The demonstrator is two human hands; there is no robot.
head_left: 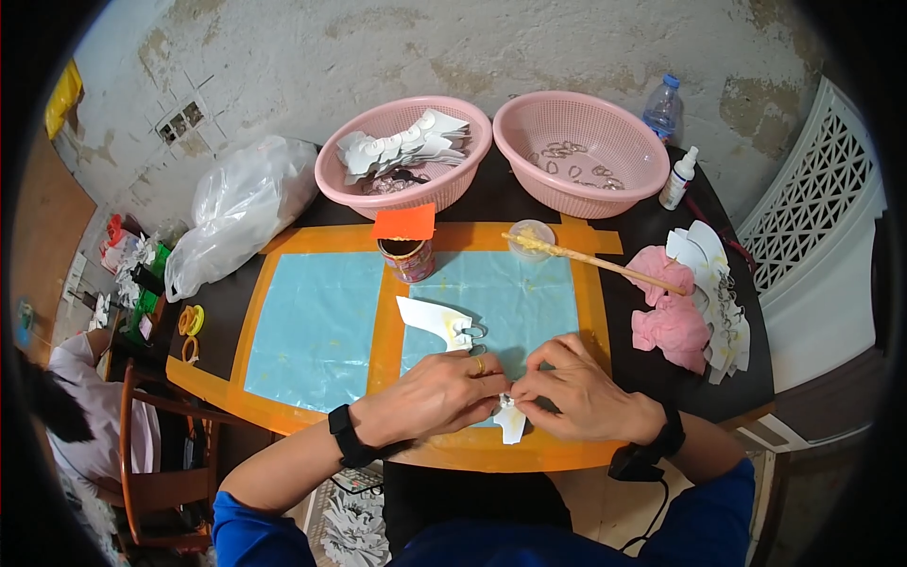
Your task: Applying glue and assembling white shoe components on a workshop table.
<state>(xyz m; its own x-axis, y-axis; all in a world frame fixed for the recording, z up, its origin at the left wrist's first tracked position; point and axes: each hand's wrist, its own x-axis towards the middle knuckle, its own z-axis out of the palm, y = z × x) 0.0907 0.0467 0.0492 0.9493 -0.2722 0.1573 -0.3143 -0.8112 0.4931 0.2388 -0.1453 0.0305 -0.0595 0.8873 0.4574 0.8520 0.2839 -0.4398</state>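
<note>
My left hand (430,395) and my right hand (576,389) meet low over the blue mat (316,326), fingertips pinched together. Between them is a small white piece (511,427) with yellowish stains, probably card or paper; a shiny bit shows at its top, partly hidden by my fingers. Just beyond my left hand lies a curved, pointed white piece (430,317), stained yellow near a metal loop (477,332) at its end. Farther back stands a small tin (408,261) with an orange flap (403,224) over its top.
Two pink baskets (581,192) stand at the back, one with white pieces (406,144), the other with loops. A stick (614,268) rests across a small tub (532,236). Pink cloths (673,331) and white pieces lie right. A plastic bag (246,198) and tape rolls (191,321) lie left; a person sits beyond.
</note>
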